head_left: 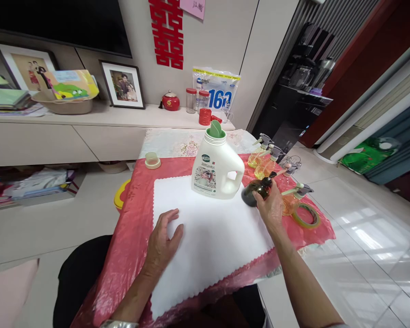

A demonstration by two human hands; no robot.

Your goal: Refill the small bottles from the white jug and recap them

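Note:
My right hand (271, 207) is closed round a dark green spray bottle (254, 190) at the right edge of a white cloth (208, 237). My left hand (163, 239) rests flat on the left part of that cloth, fingers spread, holding nothing. A white detergent jug (216, 168) with an open green spout stands upright at the cloth's far edge, just left of the dark bottle. Its cap (152, 160) lies apart at the far left of the red tablecloth (130, 237).
Several yellow spray bottles (263, 159) stand and lie on the table's right side, with a tape roll (306, 216) near the right edge. Behind is a low shelf with framed photos, jars and a blue-white bag (216, 90). Tiled floor lies to the right.

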